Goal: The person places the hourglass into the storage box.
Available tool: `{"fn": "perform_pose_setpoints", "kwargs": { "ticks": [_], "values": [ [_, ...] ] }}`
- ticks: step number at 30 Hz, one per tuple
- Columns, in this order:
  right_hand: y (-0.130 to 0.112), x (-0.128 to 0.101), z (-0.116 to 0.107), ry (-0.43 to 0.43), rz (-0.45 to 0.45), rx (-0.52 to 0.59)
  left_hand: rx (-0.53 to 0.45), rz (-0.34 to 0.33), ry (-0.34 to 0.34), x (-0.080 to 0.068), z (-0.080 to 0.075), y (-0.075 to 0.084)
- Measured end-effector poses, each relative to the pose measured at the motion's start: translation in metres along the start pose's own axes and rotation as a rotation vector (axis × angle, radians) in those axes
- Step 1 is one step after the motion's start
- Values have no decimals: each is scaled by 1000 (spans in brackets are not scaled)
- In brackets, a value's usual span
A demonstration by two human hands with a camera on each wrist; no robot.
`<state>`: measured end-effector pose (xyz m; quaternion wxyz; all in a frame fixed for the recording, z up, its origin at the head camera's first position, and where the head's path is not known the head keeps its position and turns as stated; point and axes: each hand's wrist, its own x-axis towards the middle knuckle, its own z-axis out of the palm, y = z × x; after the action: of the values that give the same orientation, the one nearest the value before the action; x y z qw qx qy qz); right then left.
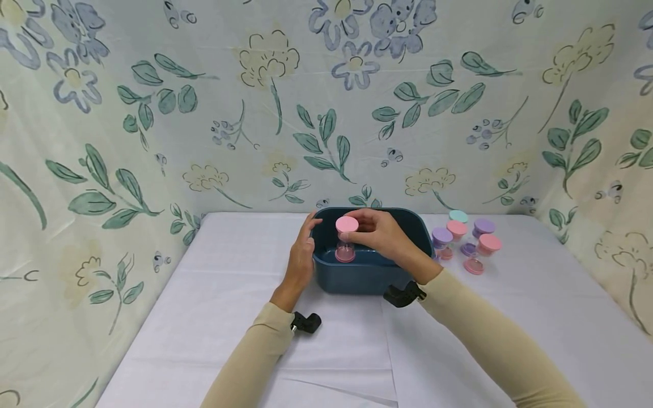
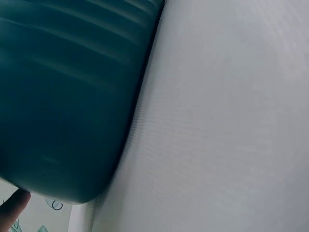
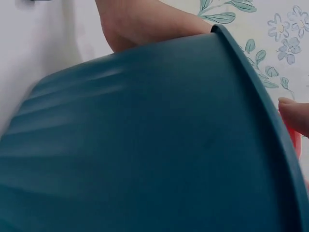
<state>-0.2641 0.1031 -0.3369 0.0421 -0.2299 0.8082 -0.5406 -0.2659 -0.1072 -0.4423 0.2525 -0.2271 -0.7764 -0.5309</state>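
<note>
My right hand (image 1: 380, 231) pinches a pink sand timer (image 1: 346, 249), with pink ends and a clear middle, upright over the opening of a dark blue bin (image 1: 357, 280). My left hand (image 1: 300, 258) lies against the bin's left end, its fingers stretched along the outside near the rim. One of its fingertips touches the bin's wall in the left wrist view. Across the right wrist view spreads the bin's outer wall (image 3: 145, 135), with part of the left hand (image 3: 149, 24) behind it. There, a right-hand fingertip (image 3: 295, 116) and a sliver of pink show past the rim.
Right of the bin stand several more sand timers: a teal one (image 1: 458, 216), purple ones (image 1: 483, 227) and pink ones (image 1: 490, 244). They cluster close to the bin's right end. White cloth (image 1: 229, 272) covers the table, and a flowered curtain (image 1: 285, 113) hangs behind it.
</note>
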Motion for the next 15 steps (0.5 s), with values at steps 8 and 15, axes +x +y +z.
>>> {"fn": "perform_pose_setpoints", "kwargs": {
  "ticks": [8,15],
  "values": [
    [1,3,6,-71,16,36,-7,-10,-12,0,0,1],
    [0,7,10,-111,19,11,-21,7,-2,1,0,0]
  ]
}}
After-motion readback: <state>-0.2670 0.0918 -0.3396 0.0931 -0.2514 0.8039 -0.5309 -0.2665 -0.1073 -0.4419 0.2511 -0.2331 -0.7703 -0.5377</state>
